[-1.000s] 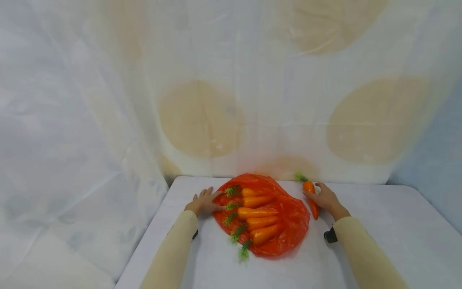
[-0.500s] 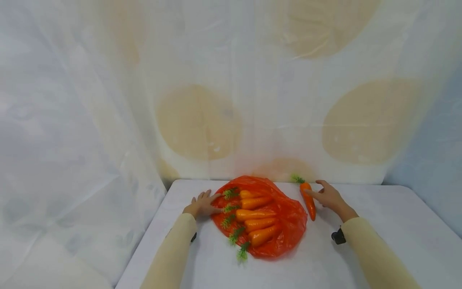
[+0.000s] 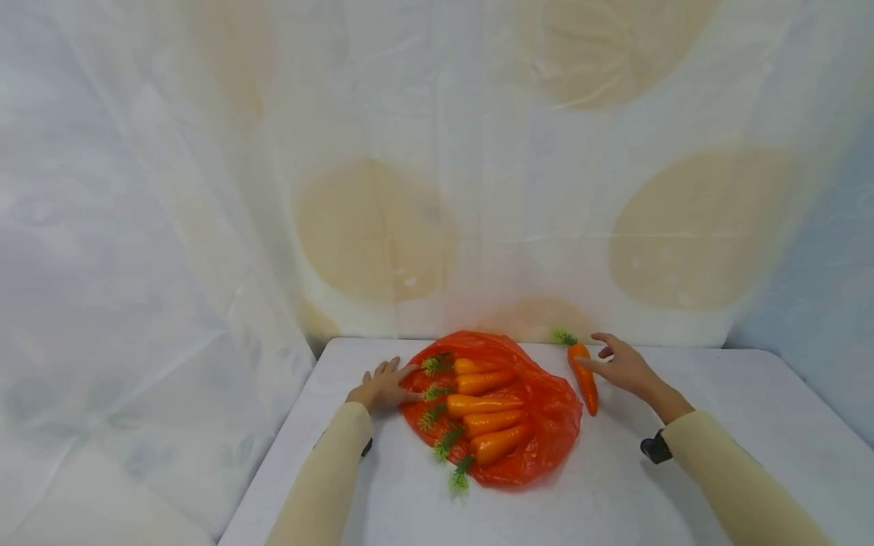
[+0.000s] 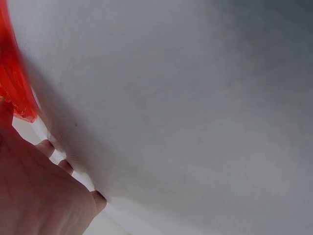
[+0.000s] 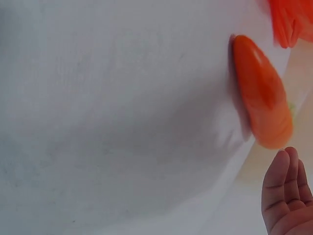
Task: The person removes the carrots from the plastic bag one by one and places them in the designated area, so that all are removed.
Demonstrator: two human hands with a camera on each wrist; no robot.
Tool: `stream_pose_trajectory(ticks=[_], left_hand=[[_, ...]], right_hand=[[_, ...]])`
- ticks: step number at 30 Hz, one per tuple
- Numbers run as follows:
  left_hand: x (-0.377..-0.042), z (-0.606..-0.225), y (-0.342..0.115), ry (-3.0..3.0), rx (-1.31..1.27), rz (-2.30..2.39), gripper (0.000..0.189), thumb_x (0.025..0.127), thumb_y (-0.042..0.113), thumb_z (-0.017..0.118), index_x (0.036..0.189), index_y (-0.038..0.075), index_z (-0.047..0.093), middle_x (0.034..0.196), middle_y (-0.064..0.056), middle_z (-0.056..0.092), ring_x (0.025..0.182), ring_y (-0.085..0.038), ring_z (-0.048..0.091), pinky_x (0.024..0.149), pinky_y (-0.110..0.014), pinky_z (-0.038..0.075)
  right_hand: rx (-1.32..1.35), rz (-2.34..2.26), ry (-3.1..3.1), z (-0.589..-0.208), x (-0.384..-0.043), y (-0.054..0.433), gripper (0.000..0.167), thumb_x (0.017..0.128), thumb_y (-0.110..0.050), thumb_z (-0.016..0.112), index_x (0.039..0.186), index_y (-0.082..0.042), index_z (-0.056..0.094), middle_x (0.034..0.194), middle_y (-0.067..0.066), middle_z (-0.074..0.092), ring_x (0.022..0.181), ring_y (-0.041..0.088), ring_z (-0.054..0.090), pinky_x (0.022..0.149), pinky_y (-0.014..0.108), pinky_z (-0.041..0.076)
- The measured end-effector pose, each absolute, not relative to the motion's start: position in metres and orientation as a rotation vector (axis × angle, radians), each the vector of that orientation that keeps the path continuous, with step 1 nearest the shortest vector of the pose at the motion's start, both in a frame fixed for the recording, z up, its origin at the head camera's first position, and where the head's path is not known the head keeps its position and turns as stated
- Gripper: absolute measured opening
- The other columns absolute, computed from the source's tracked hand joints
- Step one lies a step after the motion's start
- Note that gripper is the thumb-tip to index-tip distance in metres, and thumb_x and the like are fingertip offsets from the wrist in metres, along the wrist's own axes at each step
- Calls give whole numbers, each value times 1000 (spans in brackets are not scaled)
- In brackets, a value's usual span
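Note:
A red plastic bag (image 3: pixel 560 425) lies spread on the table in the head view. Several orange carrots (image 3: pixel 485 406) with green leafy tops lie side by side over it, tops toward the left. My left hand (image 3: pixel 386 387) rests at the bag's left edge with fingers spread, thumb and forefinger reaching onto the red plastic. A single carrot (image 3: pixel 583 379) lies right of the bag, its leafy top toward the wall. My right hand (image 3: pixel 624 368) is just beside this carrot, fingers parted and holding nothing. In the right wrist view the fingertips (image 5: pixel 281 159) show close to the carrot's thick end.
The white table (image 3: pixel 737 425) has its back edge close behind the bag. A pale wall covering (image 3: pixel 532 189) with tan round patches hangs behind it, and a white sheet (image 3: pixel 136 303) hangs along the left.
My right hand has let go of the single carrot and drawn back to the right, fingers opening. That carrot now lies on the table. My left hand stays at the bag's edge.

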State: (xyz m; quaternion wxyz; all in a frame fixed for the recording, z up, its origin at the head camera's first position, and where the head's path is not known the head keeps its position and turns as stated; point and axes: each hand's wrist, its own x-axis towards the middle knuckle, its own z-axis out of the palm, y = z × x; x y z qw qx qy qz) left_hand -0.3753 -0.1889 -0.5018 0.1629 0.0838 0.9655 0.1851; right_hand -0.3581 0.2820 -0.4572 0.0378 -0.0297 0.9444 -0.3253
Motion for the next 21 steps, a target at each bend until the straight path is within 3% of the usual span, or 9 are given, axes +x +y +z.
stream_pose_trajectory(ticks=[7, 21], left_hand=[[-379, -505, -192, 2758, 240, 492, 78, 87, 67, 59, 154, 36, 32, 167, -11, 9, 152, -39, 7, 118, -67, 1], [-379, -502, -193, 2786, 266, 511, 74, 88, 62, 62, 152, 35, 36, 166, -12, 13, 151, -40, 11, 117, -68, 6]], right_hand=[[-263, -1025, 2933, -455, -359, 265, 86, 88, -54, 68, 147, 0, 36, 127, 29, 54, 109, 39, 57, 81, 45, 58], [-401, -1069, 2904, -451, -356, 237, 82, 86, -49, 73, 145, -1, 40, 125, 24, 57, 108, 36, 58, 85, 47, 57]])
